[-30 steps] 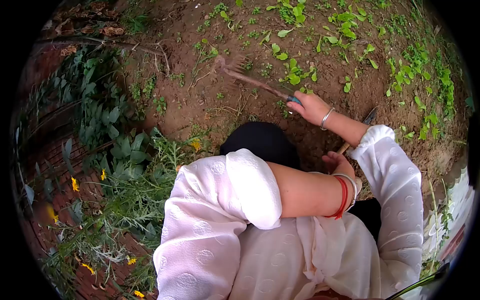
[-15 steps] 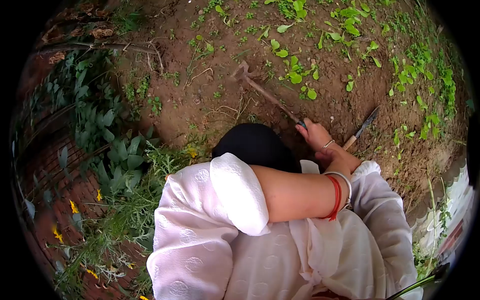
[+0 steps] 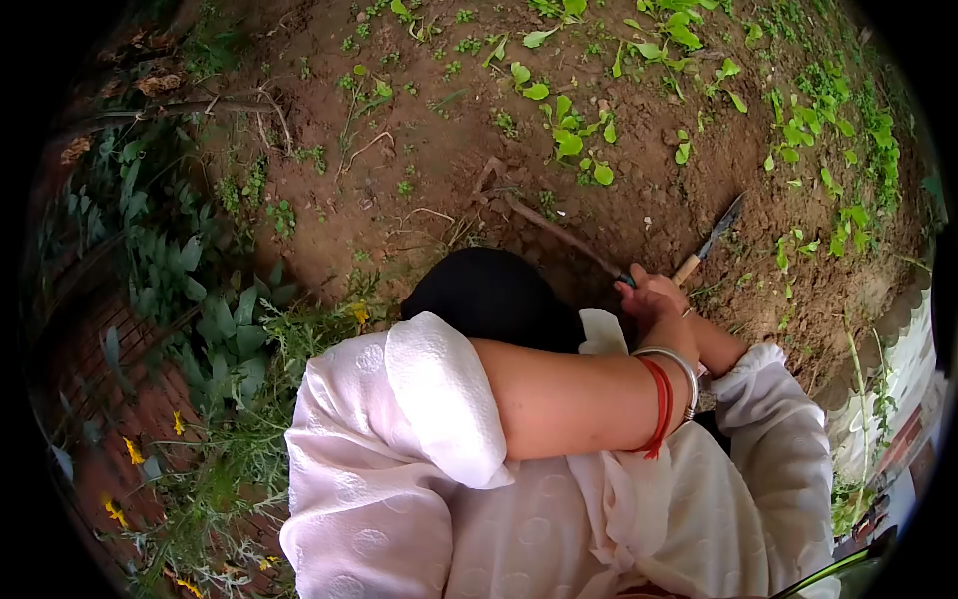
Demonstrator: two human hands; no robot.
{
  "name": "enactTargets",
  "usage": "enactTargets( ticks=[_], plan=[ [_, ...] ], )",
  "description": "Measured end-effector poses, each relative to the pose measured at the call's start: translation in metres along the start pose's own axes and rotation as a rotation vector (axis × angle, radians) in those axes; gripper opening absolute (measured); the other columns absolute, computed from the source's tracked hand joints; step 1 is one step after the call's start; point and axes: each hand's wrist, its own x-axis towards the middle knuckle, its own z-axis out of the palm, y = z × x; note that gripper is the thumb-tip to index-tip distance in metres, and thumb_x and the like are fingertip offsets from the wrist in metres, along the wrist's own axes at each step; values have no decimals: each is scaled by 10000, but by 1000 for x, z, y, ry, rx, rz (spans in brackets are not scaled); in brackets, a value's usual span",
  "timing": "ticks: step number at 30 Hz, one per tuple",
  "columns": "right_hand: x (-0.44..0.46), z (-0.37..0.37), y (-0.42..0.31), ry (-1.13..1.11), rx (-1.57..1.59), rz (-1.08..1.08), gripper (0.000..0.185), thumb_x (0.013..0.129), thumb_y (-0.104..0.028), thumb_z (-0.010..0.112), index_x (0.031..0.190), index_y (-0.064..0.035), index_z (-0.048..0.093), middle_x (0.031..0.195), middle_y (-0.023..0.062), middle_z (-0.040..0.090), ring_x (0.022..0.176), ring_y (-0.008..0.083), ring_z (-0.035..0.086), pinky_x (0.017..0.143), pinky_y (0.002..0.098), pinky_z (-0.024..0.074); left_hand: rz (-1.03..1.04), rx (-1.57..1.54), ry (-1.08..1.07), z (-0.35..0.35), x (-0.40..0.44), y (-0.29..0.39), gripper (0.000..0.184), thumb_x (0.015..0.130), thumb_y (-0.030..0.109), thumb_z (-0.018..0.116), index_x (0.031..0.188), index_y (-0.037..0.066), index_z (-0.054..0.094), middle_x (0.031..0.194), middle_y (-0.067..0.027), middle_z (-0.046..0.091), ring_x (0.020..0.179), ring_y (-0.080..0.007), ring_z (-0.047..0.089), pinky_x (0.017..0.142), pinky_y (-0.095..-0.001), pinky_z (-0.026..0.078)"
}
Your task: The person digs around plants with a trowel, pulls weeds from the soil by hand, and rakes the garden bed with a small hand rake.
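My right hand (image 3: 651,284) is closed around the grip end of a small hoe (image 3: 562,231), which has a long thin handle. Its head rests on or just above the brown soil, pointing away to the upper left. My left forearm, with a red thread and metal bangle, crosses my body. My left hand (image 3: 659,307) overlaps the right hand and wrist, its fingers mostly hidden; whether it also touches the handle I cannot make out. Just beyond the hands, a knife-like tool (image 3: 714,240) with a wooden handle and dark blade lies on the soil.
Green seedlings (image 3: 569,135) grow across the soil at the top and right. A black-clothed knee (image 3: 484,299) is in front of me. Leafy plants (image 3: 225,324) and yellow flowers (image 3: 135,451) border a brick surface (image 3: 60,369) at left. A pale edging (image 3: 903,349) runs along the right.
The hoe's head has come down closer to me, and the right hand has drawn slightly back to the right. The left hand now overlaps it more. The view has shifted a little.
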Motion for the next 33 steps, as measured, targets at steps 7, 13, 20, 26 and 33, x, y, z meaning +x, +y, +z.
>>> enactTargets(
  ticks=[7,13,20,26,33],
  plan=[
    [27,-9,-13,87,-142,-119,379,915,-404,543,930,-39,443,696,230,617,687,449,599,605,511,479,29,-40,83,0,10,7,355,857,229,544,1142,53,659,1100,-174,653,1002,-384,607,840,-556,428],
    [92,-23,-66,219,-62,-145,399,944,-423,484,940,-24,462,709,232,623,691,441,609,619,517,483,13,-58,119,-8,-2,-3,380,850,277,547,1143,61,653,1091,-159,645,993,-359,592,843,-536,418],
    [81,-37,-27,148,-41,-77,410,940,-431,488,928,-22,503,690,237,620,698,448,609,638,528,484,-31,-1,66,-11,10,-6,404,816,288,586,1144,62,650,1110,-168,631,1016,-351,582,844,-524,416],
    [56,-26,-22,138,-2,-23,406,939,-429,491,919,-24,496,680,238,621,681,454,612,622,530,492,-51,-11,156,-11,-1,-3,394,829,273,581,1153,61,651,1126,-167,628,1007,-347,584,839,-527,418],
    [53,-13,-27,190,-78,-68,388,940,-412,497,922,-27,452,677,231,621,671,445,613,592,522,489,-48,-85,181,-9,-3,-10,359,845,247,569,1162,99,655,1131,-151,631,1013,-357,581,835,-549,419]
  ],
)
